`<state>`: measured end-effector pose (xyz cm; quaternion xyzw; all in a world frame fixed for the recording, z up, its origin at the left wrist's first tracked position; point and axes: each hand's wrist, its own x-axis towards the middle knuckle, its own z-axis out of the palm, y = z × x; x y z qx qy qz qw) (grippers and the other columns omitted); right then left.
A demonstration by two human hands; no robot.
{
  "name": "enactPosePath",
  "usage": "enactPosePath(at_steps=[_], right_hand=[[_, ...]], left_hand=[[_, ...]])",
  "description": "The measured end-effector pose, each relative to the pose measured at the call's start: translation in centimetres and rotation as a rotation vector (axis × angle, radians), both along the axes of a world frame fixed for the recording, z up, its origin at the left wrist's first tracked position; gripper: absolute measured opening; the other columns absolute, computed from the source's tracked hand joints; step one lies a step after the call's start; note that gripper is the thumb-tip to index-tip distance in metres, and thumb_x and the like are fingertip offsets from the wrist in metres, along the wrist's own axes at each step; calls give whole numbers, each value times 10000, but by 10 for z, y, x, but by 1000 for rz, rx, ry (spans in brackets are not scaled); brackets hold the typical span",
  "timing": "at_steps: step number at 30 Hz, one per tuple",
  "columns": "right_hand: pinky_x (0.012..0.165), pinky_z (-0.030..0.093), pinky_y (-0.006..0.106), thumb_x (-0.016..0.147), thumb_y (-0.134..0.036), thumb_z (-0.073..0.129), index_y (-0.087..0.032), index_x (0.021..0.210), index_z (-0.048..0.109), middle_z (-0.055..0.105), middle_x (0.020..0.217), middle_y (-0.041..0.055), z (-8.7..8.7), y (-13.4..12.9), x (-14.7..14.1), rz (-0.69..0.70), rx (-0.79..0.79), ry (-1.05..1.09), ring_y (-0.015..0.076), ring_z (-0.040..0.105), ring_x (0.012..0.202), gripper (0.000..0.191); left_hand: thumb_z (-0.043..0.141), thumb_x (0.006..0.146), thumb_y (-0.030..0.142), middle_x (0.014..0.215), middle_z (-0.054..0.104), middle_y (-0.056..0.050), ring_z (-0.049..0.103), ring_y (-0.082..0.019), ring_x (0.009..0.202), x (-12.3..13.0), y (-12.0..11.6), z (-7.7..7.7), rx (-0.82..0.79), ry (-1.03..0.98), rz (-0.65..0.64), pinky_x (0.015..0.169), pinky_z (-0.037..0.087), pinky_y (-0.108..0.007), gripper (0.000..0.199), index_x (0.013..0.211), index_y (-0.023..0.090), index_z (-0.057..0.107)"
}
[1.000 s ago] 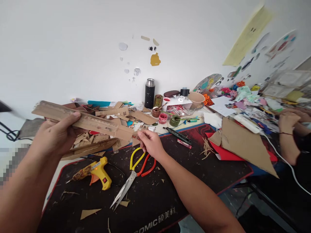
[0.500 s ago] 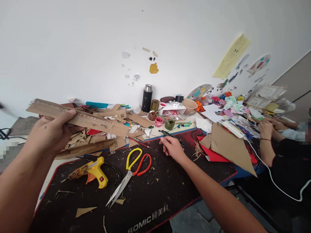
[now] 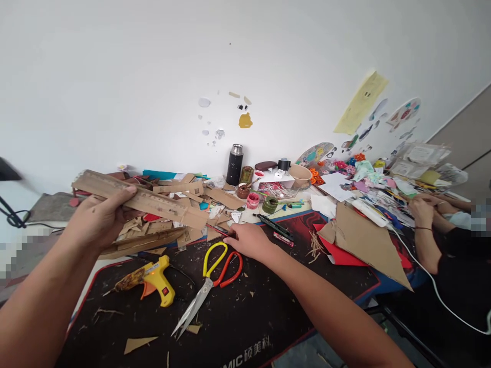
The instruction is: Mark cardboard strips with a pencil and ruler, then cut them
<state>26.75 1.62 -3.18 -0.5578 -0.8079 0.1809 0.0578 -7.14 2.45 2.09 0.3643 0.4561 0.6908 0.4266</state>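
My left hand (image 3: 102,217) is closed around a clear ruler (image 3: 153,200) laid along a cardboard strip (image 3: 195,219), both raised above the left side of the desk. My right hand (image 3: 247,241) has its fingers pinched at the end of a thin red pencil (image 3: 217,230), just beyond the scissors; the fingertips are partly hidden. The scissors (image 3: 207,286), with one yellow and one red handle, lie on the black mat (image 3: 268,301). To their left rests a yellow glue gun (image 3: 155,281). A dark utility knife (image 3: 273,226) lies right of my right hand.
Cardboard scraps (image 3: 146,237) pile up at the back left. A black thermos (image 3: 235,166) and paint jars (image 3: 270,204) stand along the wall. At right are a large cardboard piece (image 3: 368,245), a white cable (image 3: 429,276) and another person's hands (image 3: 422,209).
My right hand has moved left from beside the utility knife to the red pencil. My left hand still holds the ruler and cardboard strip. The view has shifted slightly.
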Motion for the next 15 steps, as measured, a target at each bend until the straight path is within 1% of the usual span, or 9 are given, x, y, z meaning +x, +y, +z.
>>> enactPosePath(at_steps=[2,5,8,10,13,14,15], right_hand=[[810,455,341,1041,-387,760,-212,1055,769,835,1096,129,-2,4,-6,-7,-7,-22,321,760,1070,175],[791,449,342,1032,-311,748,-200,988,737,831,1055,135,-6,9,-5,-24,-20,3,322,763,1046,120],[751,453,325,1020,-281,737,-200,900,667,812,965,117,-10,10,3,-54,-34,68,297,769,976,160],[692,466,300,1043,-298,695,-213,888,610,779,854,66,-14,9,9,-78,-61,142,242,768,822,196],[566,481,258,1109,-365,556,-239,946,542,678,665,-43,-24,7,12,-95,-146,283,159,675,529,206],[516,469,246,1105,-405,542,-247,949,524,643,617,-68,-27,7,12,-109,-193,383,149,642,471,222],[464,445,235,1078,-461,572,-254,940,514,617,580,-83,-29,8,10,-133,-251,530,147,619,431,255]], left_hand=[[1056,530,333,932,831,-64,794,-253,882,-2,1,-3,-1,-6,-11,628,700,-260,551,988,174,794],[1073,532,363,903,827,-69,772,-221,803,-5,3,-8,-12,-10,-40,620,690,-249,539,950,159,800],[1071,555,386,880,825,-77,761,-211,758,-8,6,-12,-29,-8,-68,604,680,-258,521,931,152,796],[1064,572,401,867,825,-80,761,-212,745,-9,7,-15,-41,-3,-76,580,664,-255,516,936,155,793],[1049,591,440,876,828,-95,774,-227,748,-10,8,-18,-68,16,-106,568,656,-265,540,971,152,795],[1046,593,451,880,829,-100,778,-232,751,-10,8,-19,-82,26,-121,576,661,-274,545,970,147,796],[1045,593,456,881,828,-103,779,-233,752,-9,7,-19,-98,37,-133,588,669,-283,540,953,141,796]])
